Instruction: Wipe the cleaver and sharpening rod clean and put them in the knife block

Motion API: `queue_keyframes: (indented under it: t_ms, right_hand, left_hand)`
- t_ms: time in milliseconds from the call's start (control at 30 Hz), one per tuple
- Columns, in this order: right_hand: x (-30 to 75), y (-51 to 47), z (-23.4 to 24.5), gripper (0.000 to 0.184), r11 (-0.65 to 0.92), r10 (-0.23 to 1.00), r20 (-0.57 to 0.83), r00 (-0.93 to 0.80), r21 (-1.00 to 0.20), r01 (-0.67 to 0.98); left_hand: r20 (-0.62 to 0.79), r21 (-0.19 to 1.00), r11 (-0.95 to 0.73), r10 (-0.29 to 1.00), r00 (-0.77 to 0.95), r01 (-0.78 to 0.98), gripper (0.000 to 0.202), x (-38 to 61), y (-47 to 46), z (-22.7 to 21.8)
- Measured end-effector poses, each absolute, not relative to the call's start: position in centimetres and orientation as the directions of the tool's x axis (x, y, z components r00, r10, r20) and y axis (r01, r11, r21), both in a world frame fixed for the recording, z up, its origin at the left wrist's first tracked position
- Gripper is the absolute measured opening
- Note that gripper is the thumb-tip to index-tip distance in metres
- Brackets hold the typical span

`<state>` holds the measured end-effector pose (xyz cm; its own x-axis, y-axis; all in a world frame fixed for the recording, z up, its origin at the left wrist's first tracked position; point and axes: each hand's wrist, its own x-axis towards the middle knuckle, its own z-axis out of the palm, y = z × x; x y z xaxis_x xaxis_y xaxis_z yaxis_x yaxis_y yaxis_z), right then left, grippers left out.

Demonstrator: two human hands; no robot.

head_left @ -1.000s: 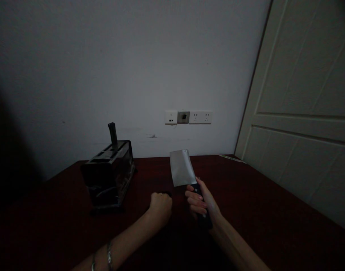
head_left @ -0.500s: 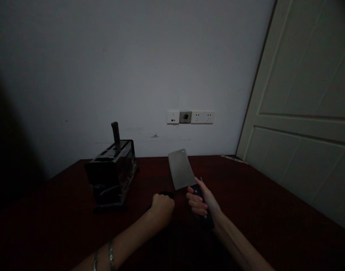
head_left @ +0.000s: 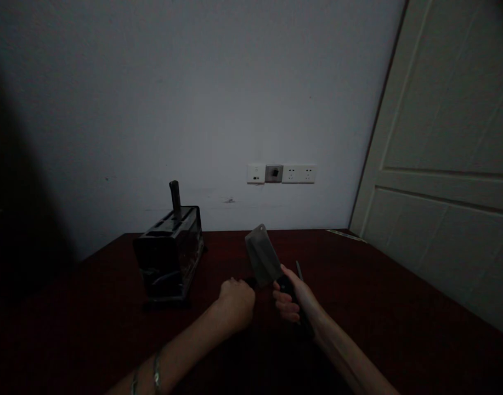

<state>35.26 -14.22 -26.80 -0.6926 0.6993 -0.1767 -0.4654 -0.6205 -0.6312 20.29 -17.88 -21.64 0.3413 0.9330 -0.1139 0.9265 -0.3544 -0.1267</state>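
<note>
My right hand is wrapped round the black handle of a cleaver. The broad metal blade points up and away to the left, and a darker band crosses it. My left hand is a fist with its back toward me, closed round a black object that is mostly hidden. The bit of it that shows lies by the blade's lower left corner; whether they touch I cannot tell. Just beyond my right hand, a thin metal tip sticks out, its other end hidden.
On the left of the dark red table stands a black slotted knife block, one black handle rising from it. Behind are a wall with sockets and, on the right, a pale panelled door. A flat strip lies at the far right edge.
The cleaver has dropped slightly and its blade has turned, now close to the black object in my left fist. More of the thin metal tip shows. The view has shifted slightly.
</note>
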Motion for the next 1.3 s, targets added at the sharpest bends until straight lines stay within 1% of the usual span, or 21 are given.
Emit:
queue_keyframes:
  t_ms: [100, 200, 233, 267, 300, 333, 367, 400, 433, 467, 533, 600, 700, 800, 967, 1033, 1100, 1200, 1300]
  right_hand:
    - [34.8, -14.7, -26.3, 0.059, -0.602, 0.722, -0.231, -0.653, -0.675, -0.427]
    - [34.2, -15.2, -25.7, 0.058, -0.587, 0.739, -0.277, -0.614, -0.712, -0.386]
    - [34.0, -15.4, -25.5, 0.058, -0.58, 0.747, -0.285, -0.601, -0.721, -0.379]
    - [33.8, -15.6, -25.4, 0.057, -0.573, 0.753, -0.29, -0.59, -0.73, -0.373]
    - [33.7, -15.7, -25.3, 0.057, -0.567, 0.76, -0.295, -0.579, -0.738, -0.367]
    - [33.5, -15.8, -25.3, 0.056, -0.561, 0.766, -0.304, -0.566, -0.745, -0.36]
    - [33.4, -15.9, -25.3, 0.056, -0.557, 0.774, -0.315, -0.55, -0.753, -0.352]
    - [33.3, -15.9, -25.4, 0.055, -0.548, 0.785, -0.324, -0.528, -0.761, -0.347]
    - [33.3, -15.9, -25.5, 0.055, -0.539, 0.795, -0.333, -0.506, -0.77, -0.34]
    - [33.2, -15.8, -25.7, 0.054, -0.532, 0.803, -0.341, -0.488, -0.778, -0.333]
    - [33.2, -15.6, -26.1, 0.054, -0.528, 0.807, -0.344, -0.481, -0.786, -0.323]
    - [33.3, -15.3, -26.5, 0.053, -0.529, 0.798, -0.331, -0.504, -0.785, -0.321]
    - [33.3, -15.2, -26.8, 0.053, -0.502, 0.806, -0.296, -0.513, -0.8, -0.327]
    - [33.2, -15.3, -26.8, 0.052, -0.457, 0.841, -0.293, -0.455, -0.834, -0.308]
    - [32.9, -15.6, -26.5, 0.051, -0.407, 0.884, -0.304, -0.355, -0.875, -0.264]
    - [32.8, -15.5, -26.5, 0.051, -0.4, 0.892, -0.316, -0.323, -0.884, -0.242]
    - [32.7, -15.5, -26.5, 0.052, -0.384, 0.902, -0.314, -0.296, -0.897, -0.22]
    - [32.5, -15.6, -26.3, 0.051, -0.332, 0.925, -0.275, -0.264, -0.921, -0.204]
    - [32.3, -15.8, -26.0, 0.05, -0.304, 0.939, -0.259, -0.227, -0.933, -0.191]
  left_hand:
    - [-0.089, -0.15, -0.346, 0.938, 0.336, 0.926, 0.03, 19.7, -18.3, -19.6]
    - [-0.051, -0.104, -0.367, 0.93, 0.363, 0.925, 0.031, 18.8, -18.1, -18.6]
    - [-0.078, -0.049, -0.398, 0.916, 0.394, 0.916, 0.03, 18.5, -17.9, -18.5]
    - [-0.152, 0.042, -0.439, 0.885, 0.44, 0.897, 0.029, 18.3, -17.7, -18.5]
    - [-0.259, 0.169, -0.473, 0.825, 0.502, 0.865, 0.027, 18.2, -17.4, -18.6]
    - [-0.373, 0.314, -0.479, 0.732, 0.57, 0.82, 0.028, 18.2, -17.2, -18.7]
    - [-0.465, 0.449, -0.45, 0.62, 0.632, 0.772, 0.029, 18.2, -16.9, -19.0]
    - [-0.526, 0.552, -0.399, 0.515, 0.677, 0.732, 0.032, 18.3, -16.8, -19.2]
    - [-0.557, 0.616, -0.348, 0.442, 0.703, 0.707, 0.034, 18.5, -16.6, -19.5]
    - [-0.568, 0.65, -0.313, 0.405, 0.717, 0.692, 0.035, 18.7, -16.6, -19.9]
    - [-0.573, 0.676, -0.284, 0.379, 0.727, 0.68, 0.033, 19.0, -16.5, -20.5]
    - [-0.579, 0.686, -0.254, 0.376, 0.723, 0.682, 0.029, 19.1, -16.5, -21.0]
    - [-0.599, 0.696, -0.159, 0.41, 0.688, 0.701, 0.025, 19.1, -16.4, -21.4]
    - [-0.599, 0.703, -0.097, 0.453, 0.66, 0.705, 0.027, 19.1, -16.5, -21.4]
    - [-0.6, 0.72, -0.069, 0.438, 0.669, 0.691, 0.028, 19.2, -17.3, -21.9]
    - [-0.58, 0.746, -0.01, 0.481, 0.658, 0.666, 0.027, 19.2, -17.6, -22.7]
    - [-0.542, 0.79, 0.074, 0.548, 0.637, 0.609, 0.025, 19.3, -17.9, -23.7]
    - [-0.466, 0.869, 0.197, 0.635, 0.617, 0.454, 0.022, 19.5, -18.1, -25.1]
    - [-0.435, 0.9, 0.321, 0.688, 0.581, 0.294, 0.017, 19.9, -18.4, -26.1]
